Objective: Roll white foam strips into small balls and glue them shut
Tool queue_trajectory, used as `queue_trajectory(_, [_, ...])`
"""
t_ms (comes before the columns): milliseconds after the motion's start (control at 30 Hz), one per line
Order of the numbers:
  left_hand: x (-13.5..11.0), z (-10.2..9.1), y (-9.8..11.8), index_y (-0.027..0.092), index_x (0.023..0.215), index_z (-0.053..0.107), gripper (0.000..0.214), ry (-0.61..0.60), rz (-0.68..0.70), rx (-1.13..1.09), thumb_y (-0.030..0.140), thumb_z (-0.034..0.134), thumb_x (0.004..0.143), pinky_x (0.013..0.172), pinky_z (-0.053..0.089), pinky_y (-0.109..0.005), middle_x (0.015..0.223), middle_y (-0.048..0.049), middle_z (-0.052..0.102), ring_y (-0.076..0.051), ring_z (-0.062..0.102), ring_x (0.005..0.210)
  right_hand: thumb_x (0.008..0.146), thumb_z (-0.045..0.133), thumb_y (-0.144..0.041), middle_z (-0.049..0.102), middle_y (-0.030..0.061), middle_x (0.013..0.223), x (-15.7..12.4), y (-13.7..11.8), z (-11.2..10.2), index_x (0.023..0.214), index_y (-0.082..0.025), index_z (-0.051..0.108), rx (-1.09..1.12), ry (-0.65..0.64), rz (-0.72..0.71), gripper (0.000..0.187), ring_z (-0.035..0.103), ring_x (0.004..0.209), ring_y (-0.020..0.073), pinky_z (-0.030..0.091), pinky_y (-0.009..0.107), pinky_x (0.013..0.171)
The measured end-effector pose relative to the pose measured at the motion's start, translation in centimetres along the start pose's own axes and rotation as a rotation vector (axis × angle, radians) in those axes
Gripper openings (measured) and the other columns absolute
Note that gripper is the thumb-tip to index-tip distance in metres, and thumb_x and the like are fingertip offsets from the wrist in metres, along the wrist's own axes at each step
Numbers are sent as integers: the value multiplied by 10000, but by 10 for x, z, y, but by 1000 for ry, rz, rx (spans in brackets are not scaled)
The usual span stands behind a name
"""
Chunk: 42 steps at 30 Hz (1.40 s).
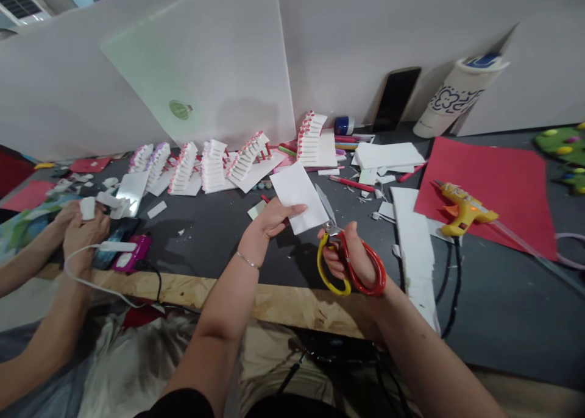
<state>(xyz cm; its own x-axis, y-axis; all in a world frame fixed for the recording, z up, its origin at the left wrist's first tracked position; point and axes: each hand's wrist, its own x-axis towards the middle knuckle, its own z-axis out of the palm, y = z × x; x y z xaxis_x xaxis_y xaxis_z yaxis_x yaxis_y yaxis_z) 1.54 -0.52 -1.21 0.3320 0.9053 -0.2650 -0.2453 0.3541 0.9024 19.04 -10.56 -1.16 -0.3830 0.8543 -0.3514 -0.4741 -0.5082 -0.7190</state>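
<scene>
Scissors (329,228): the blades (326,205) are of shiny metal, the handles (381,275) of smooth plastic.
White card (299,195): it looks like paper, matt and smooth.
Table (214,235): the top is matt, the edge (292,308) rough wood.
Glue gun (467,216): plastic, slightly glossy.

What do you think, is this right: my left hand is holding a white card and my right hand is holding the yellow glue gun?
Not quite: the head view shows your right hand holding the scissors. The yellow glue gun lies mostly over the red sheet. Your left hand is indeed holding a white card.
</scene>
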Motion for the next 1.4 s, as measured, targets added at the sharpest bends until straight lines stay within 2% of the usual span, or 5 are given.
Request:
queue_trajectory(367, [-2, 3, 3, 110, 931, 699, 499, 10, 1, 6, 220, 903, 489, 777, 507, -324, 951, -100, 737, -194, 661, 794, 649, 518, -862, 350, -100, 516, 0, 1, -1, 948, -207, 539, -6, 43, 12, 719, 252, 354, 37, 207, 163, 305])
queue_trajectory(633, [3, 0, 0, 123, 922, 697, 501, 32, 11, -111, 341, 904, 522, 903, 490, -407, 953, -120, 744, -283, 674, 950, 671, 528, -839, 359, -99, 511, -1, 0, 1, 946, -211, 531, -35, 25, -17, 686, 258, 349, 42, 211, 168, 302])
queue_trajectory(833, [3, 2, -1, 127, 941, 713, 511, 47, 30, -128, 324, 909, 512, 934, 482, -428, 1001, -117, 743, -295, 672, 978, 726, 501, -811, 452, -75, 544, 0, 5, 1, 923, -231, 481, -63, -43, -82, 613, 370, 389, 75, 325, 199, 351])
queue_trajectory(1033, [-1, 8, -3, 111, 944, 726, 505, 25, 7, -96, 319, 903, 519, 865, 508, -404, 980, -133, 747, -263, 691, 875, 763, 475, -793, 568, -43, 676, 4, 14, -5, 972, -252, 416, -77, -25, -151, 582, 537, 538, 125, 463, 261, 509])
queue_trajectory(1400, [-6, 26, -5, 98, 869, 723, 484, -12, -56, 4, 340, 913, 495, 839, 527, -414, 925, -135, 753, -266, 695, 831, 807, 431, -772, 570, -44, 679, 9, 11, -6, 981, -271, 414, -20, -43, -246, 531, 517, 540, 137, 432, 275, 486])
